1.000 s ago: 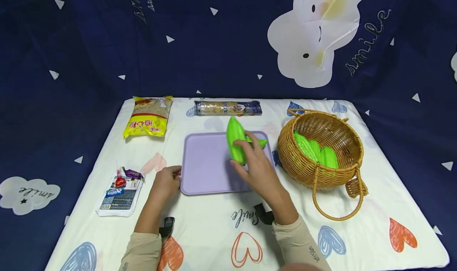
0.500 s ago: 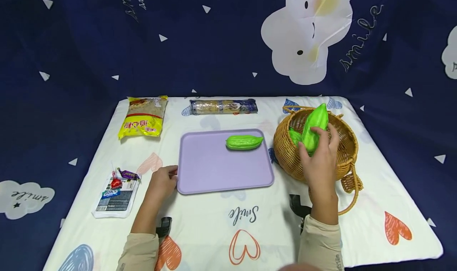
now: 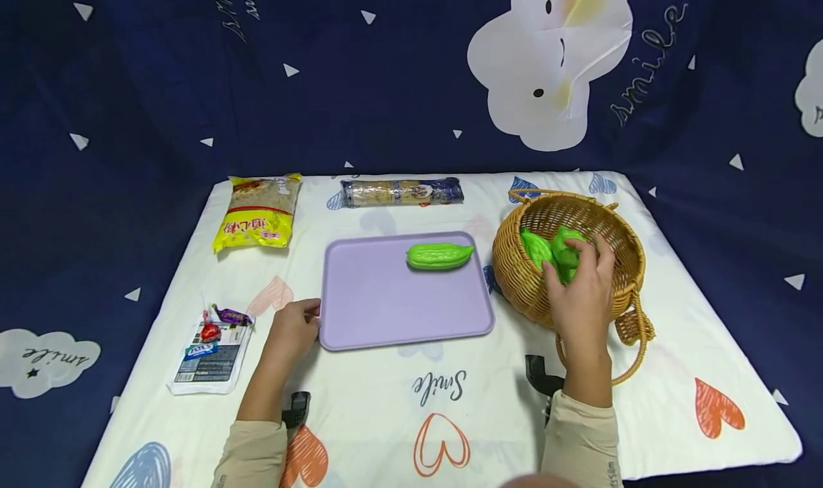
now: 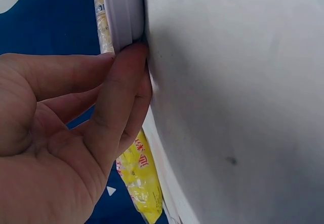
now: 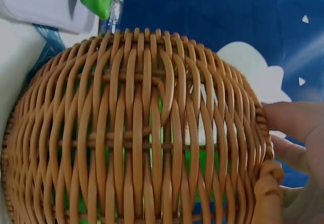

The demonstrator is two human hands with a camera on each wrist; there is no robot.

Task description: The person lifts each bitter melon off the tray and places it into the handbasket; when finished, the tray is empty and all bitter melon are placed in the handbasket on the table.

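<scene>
My left hand [image 3: 294, 331] pinches the left edge of a lilac tray [image 3: 386, 309] with thumb and fingertips. The left wrist view shows those fingers right at the tray's rim [image 4: 124, 16]. A toy bitter melon [image 3: 440, 256], bright green, lies in the tray's back right part. To the right, my right hand [image 3: 581, 288] reaches into a wicker basket [image 3: 524, 295], thumb and fingers round another green bitter melon [image 3: 567, 244]. Beside that one lies a further bitter melon [image 3: 535, 248]. The basket wall [image 5: 131, 122] hides most of the right hand's work in the right wrist view.
A yellow food bag [image 3: 257, 213] stands at the back left, and a long wrapped pack [image 3: 402, 192] lies behind the tray. Front left is a flat white packet [image 3: 208, 370] topped with small wrapped candies [image 3: 211, 331]. The basket's handle [image 3: 636, 366] hangs toward the front.
My right hand has carried a bitter melon from over the tray rightward to the basket, then lowered it inside. The left hand has stayed at the tray's edge.
</scene>
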